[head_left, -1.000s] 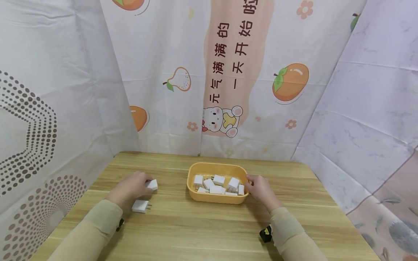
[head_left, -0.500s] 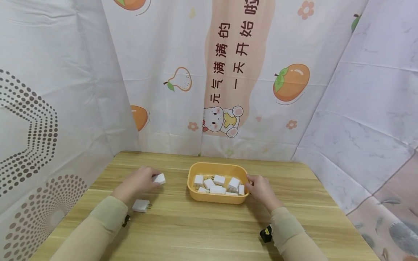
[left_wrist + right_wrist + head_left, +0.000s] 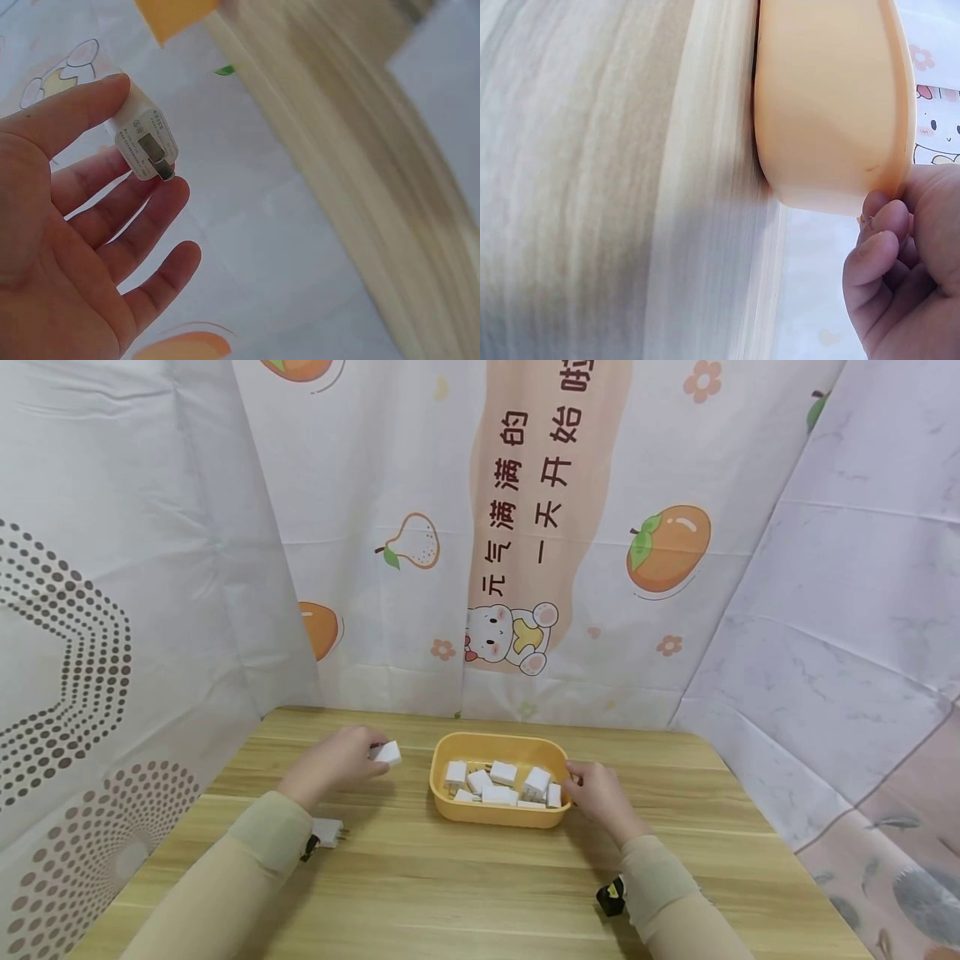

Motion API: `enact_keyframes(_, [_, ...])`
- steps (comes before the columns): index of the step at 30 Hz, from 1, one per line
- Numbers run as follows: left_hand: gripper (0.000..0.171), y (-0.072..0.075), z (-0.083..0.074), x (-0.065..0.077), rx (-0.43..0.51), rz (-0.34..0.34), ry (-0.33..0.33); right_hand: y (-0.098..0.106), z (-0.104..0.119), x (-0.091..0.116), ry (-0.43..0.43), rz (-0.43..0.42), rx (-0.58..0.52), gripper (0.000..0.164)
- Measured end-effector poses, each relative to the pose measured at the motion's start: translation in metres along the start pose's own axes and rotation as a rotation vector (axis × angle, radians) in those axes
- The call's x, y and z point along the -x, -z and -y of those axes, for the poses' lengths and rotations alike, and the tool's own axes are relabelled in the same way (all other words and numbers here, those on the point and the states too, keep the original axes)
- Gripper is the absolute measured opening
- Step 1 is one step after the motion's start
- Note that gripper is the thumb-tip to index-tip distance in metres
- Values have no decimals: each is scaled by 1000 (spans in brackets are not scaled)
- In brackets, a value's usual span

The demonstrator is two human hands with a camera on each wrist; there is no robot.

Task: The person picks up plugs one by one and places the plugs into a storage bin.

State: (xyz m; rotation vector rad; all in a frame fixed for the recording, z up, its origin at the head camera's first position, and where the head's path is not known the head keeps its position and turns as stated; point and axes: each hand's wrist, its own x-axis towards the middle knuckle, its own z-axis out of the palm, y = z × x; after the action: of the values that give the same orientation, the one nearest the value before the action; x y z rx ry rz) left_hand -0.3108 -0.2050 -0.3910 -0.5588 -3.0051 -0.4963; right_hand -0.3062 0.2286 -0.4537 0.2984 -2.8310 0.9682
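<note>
My left hand [image 3: 341, 762] pinches a white charger plug [image 3: 387, 754] between thumb and fingers, above the table to the left of the basket. The left wrist view shows the printed end of this charger plug [image 3: 148, 146] and its metal prongs, facing the palm. My right hand [image 3: 602, 799] grips the right end of a yellow-orange plastic basket [image 3: 498, 817]; in the right wrist view, the fingers [image 3: 875, 255] curl at the rim. Several white charger plugs [image 3: 503, 773] lie jumbled inside the basket. Another charger plug [image 3: 327, 832] lies on the table, partly hidden behind the left wrist.
The wood-grain table [image 3: 465, 893] runs back to a printed curtain [image 3: 375, 627]. More curtains hang at the left and right sides. A small black device [image 3: 611, 898] sits at the right wrist.
My left hand has lifted the charger plug and carried it rightward and back, toward the basket. The right hand and the basket have stayed in place.
</note>
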Motion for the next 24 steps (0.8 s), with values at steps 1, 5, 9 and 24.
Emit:
enact_keyframes(1, [31,1,-2,-1,-1,-2,-6,0,0,0,-1,-1,0,42])
enact_keyframes(5, [33,3,-10,-7,2,-6,-23,-1,0,0,-4,-3,2,42])
enact_keyframes(9, [37,6,-20,-15,8,8,-35,-1,0,0,-5,-1,-3,42])
enact_keyframes(24, [34,0,-55,-45,-10,-1,-75,0,1,0,-20,-1,-5,42])
